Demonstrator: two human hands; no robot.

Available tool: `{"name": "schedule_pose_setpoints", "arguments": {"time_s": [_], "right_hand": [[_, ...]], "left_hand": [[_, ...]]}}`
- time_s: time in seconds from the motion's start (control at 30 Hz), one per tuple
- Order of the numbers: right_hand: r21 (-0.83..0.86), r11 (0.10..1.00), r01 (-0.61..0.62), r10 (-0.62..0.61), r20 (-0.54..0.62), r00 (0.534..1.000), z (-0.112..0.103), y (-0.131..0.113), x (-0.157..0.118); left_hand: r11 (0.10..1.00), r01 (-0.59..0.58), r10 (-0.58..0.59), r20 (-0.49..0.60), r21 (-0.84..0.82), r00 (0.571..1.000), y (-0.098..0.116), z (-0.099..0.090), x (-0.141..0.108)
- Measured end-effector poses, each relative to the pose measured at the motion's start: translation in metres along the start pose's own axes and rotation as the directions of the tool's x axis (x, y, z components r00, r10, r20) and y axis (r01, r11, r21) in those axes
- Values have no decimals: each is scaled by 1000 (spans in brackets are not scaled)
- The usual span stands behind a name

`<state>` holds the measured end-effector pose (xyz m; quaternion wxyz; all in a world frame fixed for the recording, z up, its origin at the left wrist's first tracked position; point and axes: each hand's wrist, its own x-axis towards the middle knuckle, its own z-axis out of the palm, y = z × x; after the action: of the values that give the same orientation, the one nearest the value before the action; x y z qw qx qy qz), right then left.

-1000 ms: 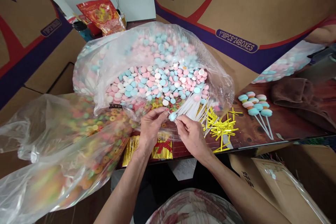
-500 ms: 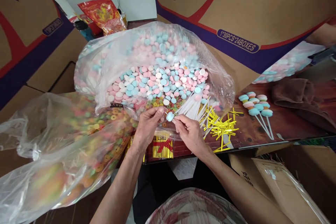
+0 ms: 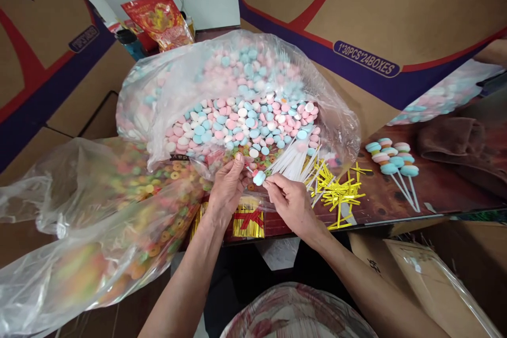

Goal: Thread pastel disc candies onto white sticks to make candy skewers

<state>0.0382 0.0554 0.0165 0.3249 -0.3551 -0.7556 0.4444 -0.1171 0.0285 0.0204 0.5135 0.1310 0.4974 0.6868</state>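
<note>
Between my hands is a candy stick (image 3: 259, 177) with a light blue candy and a small red piece by its upper left end. My right hand (image 3: 291, 202) pinches it from the right side. My left hand (image 3: 228, 186) is just left of it, thumb raised and fingers curled; whether something small is in those fingers is hidden. Behind them lies an open clear bag of pink, white and blue candies (image 3: 237, 121). White sticks (image 3: 291, 161) and yellow twist ties (image 3: 336, 190) lie to the right of my hands.
Finished candy sticks (image 3: 396, 158) lie at the right on the table (image 3: 380, 206). A bag of colored rings (image 3: 158, 195) is at the left. Large cartons (image 3: 356, 16) stand behind, and a red packet (image 3: 160, 18) at the back. Another person's arm (image 3: 491, 54) shows at the right edge.
A small red piece now shows on the stick beside the blue candy. My left thumb has lifted away from the stick's end. The whole view has shifted slightly.
</note>
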Motion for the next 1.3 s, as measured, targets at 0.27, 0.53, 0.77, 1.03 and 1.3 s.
{"name": "schedule_pose_setpoints", "arguments": {"time_s": [0.27,0.53,0.77,1.03,1.3], "right_hand": [[-45,999,-29,29,-9,1000,5,-4,-4],[105,982,-160,160,6,987,9,-7,-4],[139,969,-203,206,-10,978,14,-9,-3],[248,957,-152,148,35,988,8,-10,-9],[241,961,-132,131,20,991,10,0,-15]], "left_hand": [[1000,-9,8,-49,-18,999,-1,4,-6],[998,0,-2,-29,-68,1000,-5,2,-9],[993,-90,85,-64,-82,994,-10,3,-14],[949,-288,301,-104,126,948,-1,-3,-24],[575,-461,774,-268,676,573,71,-43,-39]]}}
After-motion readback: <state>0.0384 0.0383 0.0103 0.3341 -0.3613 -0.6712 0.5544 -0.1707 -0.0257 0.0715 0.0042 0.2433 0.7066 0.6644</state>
